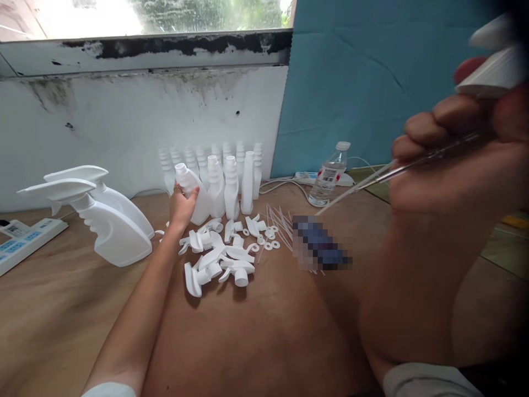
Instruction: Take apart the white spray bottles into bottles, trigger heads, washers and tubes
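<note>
The left hand (183, 205) grasps a white bottle (199, 199), open at the neck and tilted, at the front of the open bottles (231, 190) standing by the wall; their opaque sides hide any contents. The right hand (454, 146), raised close to the camera and blurred, is clenched around a white sprayer head (491, 74) and a slim shiny rod (399, 171).

Two capped spray bottles (124, 237) stand at the left, near a power strip (31, 242). A clear bottle (328, 179) holds clear liquid. Loose sprayer heads (212, 256), washers (270, 232) and thin tubes (285, 226) crowd the tabletop (248, 342) before the open bottles, beside a pixelated patch.
</note>
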A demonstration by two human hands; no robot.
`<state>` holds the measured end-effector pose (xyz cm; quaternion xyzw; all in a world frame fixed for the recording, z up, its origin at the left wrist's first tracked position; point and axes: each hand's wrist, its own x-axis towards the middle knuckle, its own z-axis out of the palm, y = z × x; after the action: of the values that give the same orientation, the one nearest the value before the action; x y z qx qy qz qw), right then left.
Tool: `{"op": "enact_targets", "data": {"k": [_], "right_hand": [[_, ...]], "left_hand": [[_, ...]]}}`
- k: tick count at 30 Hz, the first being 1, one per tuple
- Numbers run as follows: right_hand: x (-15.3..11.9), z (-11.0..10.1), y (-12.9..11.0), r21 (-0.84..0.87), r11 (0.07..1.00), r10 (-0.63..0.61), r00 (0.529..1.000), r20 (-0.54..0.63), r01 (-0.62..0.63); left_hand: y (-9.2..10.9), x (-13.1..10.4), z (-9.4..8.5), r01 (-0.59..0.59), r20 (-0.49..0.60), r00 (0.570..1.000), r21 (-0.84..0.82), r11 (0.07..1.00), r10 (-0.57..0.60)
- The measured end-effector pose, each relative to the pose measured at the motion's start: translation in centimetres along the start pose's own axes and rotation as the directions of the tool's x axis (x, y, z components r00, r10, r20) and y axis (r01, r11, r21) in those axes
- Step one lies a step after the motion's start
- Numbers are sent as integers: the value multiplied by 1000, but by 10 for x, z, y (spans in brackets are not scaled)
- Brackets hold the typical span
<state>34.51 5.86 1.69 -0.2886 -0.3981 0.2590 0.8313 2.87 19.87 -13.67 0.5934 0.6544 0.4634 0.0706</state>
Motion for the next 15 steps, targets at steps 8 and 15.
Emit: {"op": "enact_targets", "data": {"k": [8,15], "right_hand": [[-4,9,-1,67,995,72,997,23,-73],[-5,11,4,-1,987,162,984,75,-163]], "left_hand": [[-16,1,11,92,241,965,69,993,-106],[-8,2,-1,105,258,959,66,992,-118]]}}
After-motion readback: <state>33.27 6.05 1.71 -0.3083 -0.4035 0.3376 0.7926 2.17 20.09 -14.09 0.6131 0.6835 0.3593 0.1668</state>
